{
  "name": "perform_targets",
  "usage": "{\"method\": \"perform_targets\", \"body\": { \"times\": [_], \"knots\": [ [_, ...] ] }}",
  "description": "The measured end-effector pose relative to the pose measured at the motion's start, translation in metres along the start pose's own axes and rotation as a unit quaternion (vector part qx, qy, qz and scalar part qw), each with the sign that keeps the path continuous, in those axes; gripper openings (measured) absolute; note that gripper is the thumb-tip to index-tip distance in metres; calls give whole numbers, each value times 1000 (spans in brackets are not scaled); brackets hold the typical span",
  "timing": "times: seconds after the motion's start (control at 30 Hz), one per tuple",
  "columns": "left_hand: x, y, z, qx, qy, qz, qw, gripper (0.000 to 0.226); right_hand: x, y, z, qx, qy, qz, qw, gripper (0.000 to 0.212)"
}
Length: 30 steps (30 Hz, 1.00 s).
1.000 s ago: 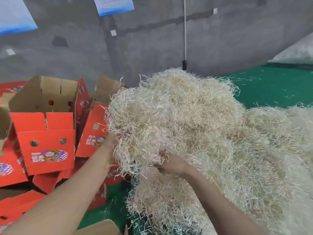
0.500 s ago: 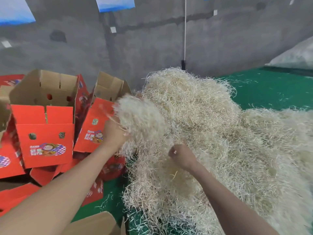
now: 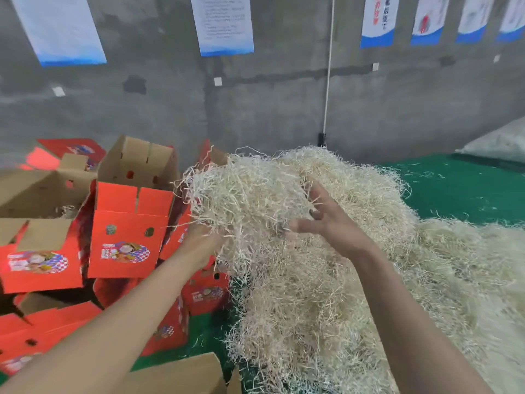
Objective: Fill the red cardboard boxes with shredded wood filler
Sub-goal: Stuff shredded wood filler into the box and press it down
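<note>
Right hand (image 3: 326, 223) pressed the filler clump (image 3: 250, 194), grip open; left hand (image 3: 199, 243): grip indeterminate (fingers buried). Loose strands could drop below.

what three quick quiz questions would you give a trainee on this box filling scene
1. True or false: the right hand has its fingers spread against the filler clump.
2. The floor mat is: A green, B blue, C grey.
3. Fill in: as the person sees it, the red boxes stand to the ___ of the filler pile.
Key: 1 true; 2 A; 3 left.
</note>
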<state>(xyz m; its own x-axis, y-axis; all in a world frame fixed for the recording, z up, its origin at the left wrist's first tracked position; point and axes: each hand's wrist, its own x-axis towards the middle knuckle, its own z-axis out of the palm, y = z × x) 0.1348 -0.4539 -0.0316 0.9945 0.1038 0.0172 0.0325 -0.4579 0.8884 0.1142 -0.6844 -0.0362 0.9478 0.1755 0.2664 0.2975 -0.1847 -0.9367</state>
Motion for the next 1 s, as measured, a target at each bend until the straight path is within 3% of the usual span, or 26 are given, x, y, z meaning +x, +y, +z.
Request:
{"method": "perform_targets", "body": {
  "times": [0.07,0.13,0.17,0.23,0.3,0.37,0.4,0.43,0.47,0.57,0.63,0.73,0.8,0.87,0.9,1.0],
  "knots": [
    [-15,4,-20,5,-7,-36,999,38,-1,-19,9,102,-8,-23,995,99],
    [-35,11,-45,90,12,-63,994,43,-5,-31,24,147,-22,3,989,114],
    [-49,14,-59,155,12,-58,986,44,-11,-36,34,142,-43,3,989,115],
    [-59,-1,-81,191,22,-54,980,43,-22,-41,60,129,-68,4,989,88],
    [-81,-25,-109,293,-34,-65,953,41,-33,-47,95,130,-51,52,989,72],
    [-96,-61,-135,283,-64,-99,952,45,-58,-50,128,71,-97,92,988,93],
    [-110,-77,-144,284,-100,-133,944,57,-69,-49,143,52,-140,118,982,83],
    [-120,-97,-152,294,-135,-154,934,61,-78,-48,160,35,-184,134,973,55],
    [-123,-118,-158,272,-151,-190,931,51,-85,-42,175,15,-221,153,963,42],
    [-132,-167,-169,174,-106,-251,946,7,-98,-24,222,-48,-276,206,938,33],
    [-135,-195,-177,131,-107,-251,953,25,-103,-8,242,-49,-272,234,932,35],
    [-129,-226,-194,95,-136,-262,951,16,-108,16,260,-28,-260,294,919,33],
    [-128,-239,-204,91,-146,-262,950,21,-114,23,262,-10,-243,320,916,31],
    [-126,-252,-207,75,-156,-278,945,19,-118,35,262,13,-221,354,909,72],
    [-126,-255,-208,68,-156,-289,942,16,-120,41,263,28,-212,373,903,79],
    [-128,-246,-204,-7,-220,-299,928,14,-123,44,279,66,-172,404,896,57]
  ]
}}
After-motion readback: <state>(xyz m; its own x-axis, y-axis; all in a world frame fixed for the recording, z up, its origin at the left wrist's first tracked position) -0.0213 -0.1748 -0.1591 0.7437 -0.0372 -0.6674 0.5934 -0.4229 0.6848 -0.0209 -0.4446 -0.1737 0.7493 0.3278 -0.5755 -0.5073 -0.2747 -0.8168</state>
